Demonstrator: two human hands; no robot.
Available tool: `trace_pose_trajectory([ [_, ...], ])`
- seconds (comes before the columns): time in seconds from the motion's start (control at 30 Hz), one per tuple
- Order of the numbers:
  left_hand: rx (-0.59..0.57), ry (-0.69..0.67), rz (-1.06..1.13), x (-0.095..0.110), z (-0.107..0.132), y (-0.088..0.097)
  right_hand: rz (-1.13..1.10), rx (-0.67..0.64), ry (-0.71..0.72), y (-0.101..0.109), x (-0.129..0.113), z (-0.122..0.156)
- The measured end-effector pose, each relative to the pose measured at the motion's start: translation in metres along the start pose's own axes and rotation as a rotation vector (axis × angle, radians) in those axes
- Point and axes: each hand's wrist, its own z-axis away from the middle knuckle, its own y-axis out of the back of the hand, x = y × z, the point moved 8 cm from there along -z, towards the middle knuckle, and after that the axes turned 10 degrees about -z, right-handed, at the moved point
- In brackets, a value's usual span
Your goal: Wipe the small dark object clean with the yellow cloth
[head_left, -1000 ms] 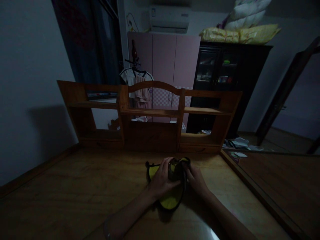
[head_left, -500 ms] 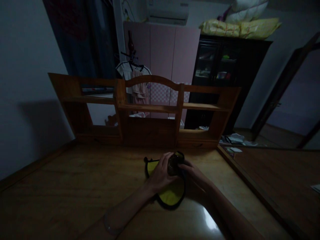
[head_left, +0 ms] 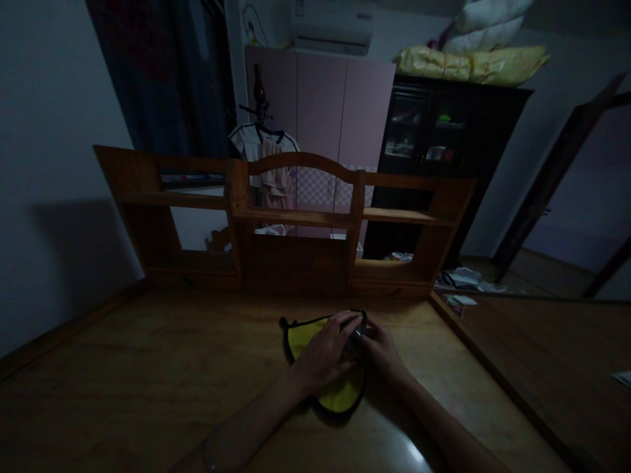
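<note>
On the wooden tabletop lies a flat yellow cloth piece with black edging, and both hands are above it. A small dark glossy object sits between my hands; its kind is hard to make out in the dim light. My left hand arches over the object from the left, fingers curled round its top and side. From the right, my right hand closes its thumb and fingers on the object's near edge. Most of the object and the middle of the cloth are hidden by the hands.
A low wooden shelf unit with drawers stands along the far edge of the wooden tabletop. A raised wooden rim runs down the right side. Behind are a pink wardrobe and a black cabinet.
The dark object has come down slightly toward the cloth. My left hand has shifted right and now covers more of it, while my right hand has closed in beside it.
</note>
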Motion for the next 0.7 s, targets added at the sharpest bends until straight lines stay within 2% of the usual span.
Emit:
trace_pose_trajectory([
  [0.3,-0.007,0.066,0.193,-0.005,0.0,0.005,0.025,0.12,-0.074,0.016,0.004,0.003],
  [0.5,0.007,0.063,0.202,-0.01,0.001,0.001,-0.003,0.128,-0.109,0.019,0.012,0.0],
  [0.7,0.006,0.115,0.172,-0.02,0.006,-0.009,0.084,0.064,-0.025,0.016,-0.003,-0.002],
])
